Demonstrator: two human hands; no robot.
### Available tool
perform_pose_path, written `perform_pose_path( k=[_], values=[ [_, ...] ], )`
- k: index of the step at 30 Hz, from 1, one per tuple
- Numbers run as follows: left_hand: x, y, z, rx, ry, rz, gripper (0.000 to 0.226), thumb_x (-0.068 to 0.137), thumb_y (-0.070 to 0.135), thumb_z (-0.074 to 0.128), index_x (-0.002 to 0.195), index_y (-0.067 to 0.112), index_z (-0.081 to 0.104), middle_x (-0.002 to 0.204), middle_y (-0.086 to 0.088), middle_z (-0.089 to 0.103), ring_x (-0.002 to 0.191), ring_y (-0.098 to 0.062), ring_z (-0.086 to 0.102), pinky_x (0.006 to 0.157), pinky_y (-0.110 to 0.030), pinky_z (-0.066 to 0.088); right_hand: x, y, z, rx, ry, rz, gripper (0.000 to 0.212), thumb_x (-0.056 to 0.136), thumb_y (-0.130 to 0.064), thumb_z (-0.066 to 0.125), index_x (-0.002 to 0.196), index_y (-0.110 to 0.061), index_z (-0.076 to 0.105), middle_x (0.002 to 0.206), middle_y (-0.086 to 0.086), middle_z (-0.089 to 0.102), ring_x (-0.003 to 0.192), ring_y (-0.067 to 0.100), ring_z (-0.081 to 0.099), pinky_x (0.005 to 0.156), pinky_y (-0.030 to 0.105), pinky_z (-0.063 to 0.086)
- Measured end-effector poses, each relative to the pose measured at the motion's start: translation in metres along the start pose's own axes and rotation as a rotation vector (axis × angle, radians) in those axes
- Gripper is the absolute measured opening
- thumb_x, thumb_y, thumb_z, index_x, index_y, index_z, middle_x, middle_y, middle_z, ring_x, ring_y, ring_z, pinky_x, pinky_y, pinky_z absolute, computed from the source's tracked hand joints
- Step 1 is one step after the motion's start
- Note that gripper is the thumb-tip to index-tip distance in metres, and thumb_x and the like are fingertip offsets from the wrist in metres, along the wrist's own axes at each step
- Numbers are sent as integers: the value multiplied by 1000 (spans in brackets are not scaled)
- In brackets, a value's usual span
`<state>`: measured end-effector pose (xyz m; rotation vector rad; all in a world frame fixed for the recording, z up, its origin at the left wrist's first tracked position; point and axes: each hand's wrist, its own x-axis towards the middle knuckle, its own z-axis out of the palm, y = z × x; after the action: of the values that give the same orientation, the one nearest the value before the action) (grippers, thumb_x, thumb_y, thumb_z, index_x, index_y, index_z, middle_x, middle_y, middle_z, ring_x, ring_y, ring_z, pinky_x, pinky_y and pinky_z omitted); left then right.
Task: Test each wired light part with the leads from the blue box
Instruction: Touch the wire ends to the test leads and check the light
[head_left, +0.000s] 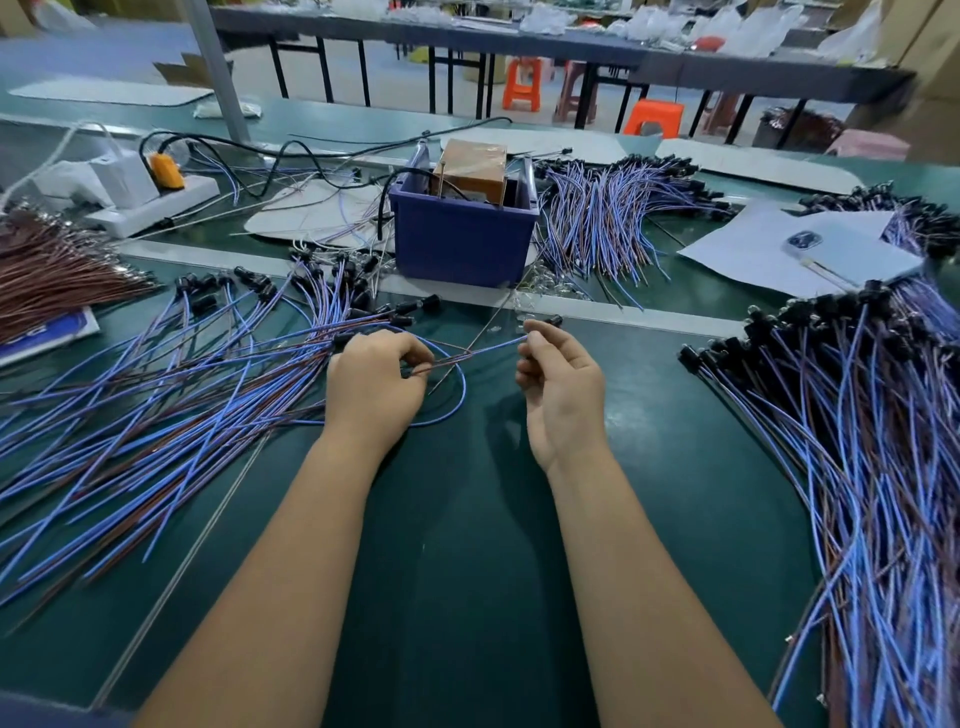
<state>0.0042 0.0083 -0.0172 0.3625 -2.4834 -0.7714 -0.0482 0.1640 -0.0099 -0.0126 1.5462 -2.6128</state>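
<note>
Hands mid-table: left hand pinches wire ends of one light part, right hand pinches near its black head, wires crossing a lead from the blue box; test apparently underway, next likely needs both ends touching leads.

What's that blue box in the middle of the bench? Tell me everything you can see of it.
The blue box is an open-topped bin that looks like plastic, standing upright on the green bench beyond both hands. A brown block wrapped in tape rises from inside it, and thin metal leads run from it towards the hands. A black cable loops over its left rim. Piles of blue-and-brown wired parts flank it.
</note>
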Motion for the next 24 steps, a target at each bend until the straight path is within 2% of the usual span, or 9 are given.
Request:
perform_pose_path(
  k=[2, 5, 8, 11, 13, 15, 18, 21, 24],
  values=[
    [-1, 3, -1, -33, -14, -6, 13, 81, 13, 66, 87, 23, 71, 82, 10, 65, 90, -22, 61, 87, -42, 47, -3, 2, 2, -304, -5, -140, 25, 92, 2, 56, 88, -21, 66, 75, -5, 58, 64, 5, 50, 64, 17, 43],
    [-3, 7, -1, -100, -73, 49, 17, 80, 12, 65, 88, 26, 71, 75, 15, 61, 84, -16, 59, 86, -37, 47, -8, 11, 4, -948, -27, -426, 39, 85, 4, 54, 112, -22, 66, 111, -2, 58, 102, 13, 47, 91, 18, 33],
    [-5, 9, -1, -138, -107, 68, 13, 80, 17, 63, 81, 26, 72, 73, 16, 60, 83, -14, 55, 80, -30, 43, -5, 16, 5, -1358, -85, -396, 44, 88, -7, 53, 128, -22, 60, 137, -3, 50, 128, 19, 34, 104, 29, 23],
    [-2, 6, 1, -99, -54, 4, 15, 87, 20, 58, 85, 19, 73, 78, -1, 70, 83, -27, 60, 80, -38, 47, -5, 16, 3, -1565, -82, -358, 28, 93, -22, 53, 117, -25, 66, 130, -6, 56, 126, 19, 38, 100, 31, 22],
    [1, 1, 0, -36, 20, -62, 19, 92, 17, 54, 97, 17, 73, 85, -7, 72, 86, -33, 60, 83, -43, 47, -8, 13, 2, -1567, -69, -430, 21, 94, -28, 55, 110, -26, 68, 117, -7, 62, 118, 18, 44, 96, 30, 22],
    [4, -7, -4, 1, 94, -111, 25, 95, 16, 51, 108, 18, 72, 93, -10, 72, 92, -36, 60, 84, -45, 48, -11, 8, 1, -1425, -35, -554, 14, 94, -26, 57, 102, -22, 68, 103, -4, 66, 106, 20, 52, 92, 29, 25],
    [7, -19, -11, -16, 181, -143, 28, 98, 16, 50, 116, 17, 70, 99, -12, 72, 96, -34, 61, 81, -44, 50, -12, -2, -4, -1174, 151, -765, 11, 94, -18, 56, 92, -12, 66, 81, 1, 64, 78, 23, 54, 83, 33, 33],
    [6, -25, -14, -19, 208, -163, 27, 96, 12, 50, 115, 15, 70, 97, -14, 72, 96, -35, 62, 79, -44, 51, -12, -9, -8, -905, 295, -659, 15, 98, -16, 48, 86, -15, 57, 64, -6, 51, 61, 14, 45, 65, 29, 35],
    [5, -25, -13, 107, 175, -143, 33, 88, 12, 60, 120, 18, 68, 101, -11, 70, 101, -36, 58, 83, -44, 50, -12, -14, -9, -590, 449, -591, 16, 99, -14, 44, 86, -18, 52, 61, -13, 46, 58, -3, 45, 56, 13, 34]
  ],
)
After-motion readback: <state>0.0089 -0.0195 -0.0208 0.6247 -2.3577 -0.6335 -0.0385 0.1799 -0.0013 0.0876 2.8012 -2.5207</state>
